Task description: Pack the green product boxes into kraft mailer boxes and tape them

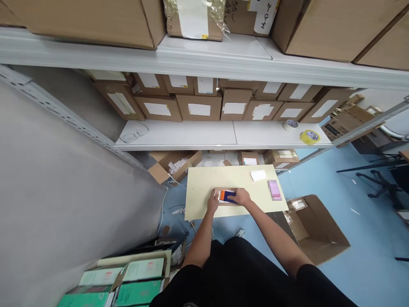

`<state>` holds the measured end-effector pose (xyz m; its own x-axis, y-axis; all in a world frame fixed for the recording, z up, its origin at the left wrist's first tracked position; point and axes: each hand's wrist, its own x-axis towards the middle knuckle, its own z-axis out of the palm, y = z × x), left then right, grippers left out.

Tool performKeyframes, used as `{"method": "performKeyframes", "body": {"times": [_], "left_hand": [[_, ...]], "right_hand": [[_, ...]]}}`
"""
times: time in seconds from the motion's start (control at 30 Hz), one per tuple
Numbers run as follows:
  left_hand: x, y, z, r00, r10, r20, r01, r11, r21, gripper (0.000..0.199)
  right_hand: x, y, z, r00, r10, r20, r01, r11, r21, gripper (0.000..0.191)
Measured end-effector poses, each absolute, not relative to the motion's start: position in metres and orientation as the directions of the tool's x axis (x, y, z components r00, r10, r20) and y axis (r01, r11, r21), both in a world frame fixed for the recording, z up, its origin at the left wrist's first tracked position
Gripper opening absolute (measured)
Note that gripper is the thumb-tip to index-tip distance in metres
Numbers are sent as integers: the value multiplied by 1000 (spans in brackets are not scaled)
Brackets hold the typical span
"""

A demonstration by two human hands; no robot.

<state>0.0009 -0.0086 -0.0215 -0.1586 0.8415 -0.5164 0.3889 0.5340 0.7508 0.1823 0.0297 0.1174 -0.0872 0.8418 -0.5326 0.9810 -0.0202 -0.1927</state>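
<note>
On the pale yellow board (201, 183) lies a small brown cardboard box (227, 204), close to the near edge. A dark blue and orange packet (227, 196) rests on it, with white material at its left end. My left hand (213, 201) is closed at the left end of the box, its thumb on the white part. My right hand (240, 197) has its fingers closed on the right end of the blue packet. White cards (258, 175) and a blurred pink stack (275, 190) lie on the board's right side.
Shelving (179, 135) stands ahead with labelled boxes, glasses (136, 134), white tape (290, 125) and yellow tape (309, 137). A large open carton (319, 226) is at the right. An open box (174, 164) sits behind the board; green boxes (139, 292) stand lower left.
</note>
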Motion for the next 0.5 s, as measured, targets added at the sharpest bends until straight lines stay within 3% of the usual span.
{"method": "performKeyframes", "body": {"times": [0.17,0.3,0.5], "left_hand": [[45,2,-20,-91,838,-538,480,510,714,68],[56,11,-24,-76,848,-524,542,476,692,65],[37,16,-32,-19,877,-481,499,425,755,59]], "right_hand": [[264,22,136,13,835,-550,971,-143,-193,45],[341,-1,166,214,825,-522,949,-302,-87,36],[379,-21,187,292,822,-490,931,-362,-53,39]]}}
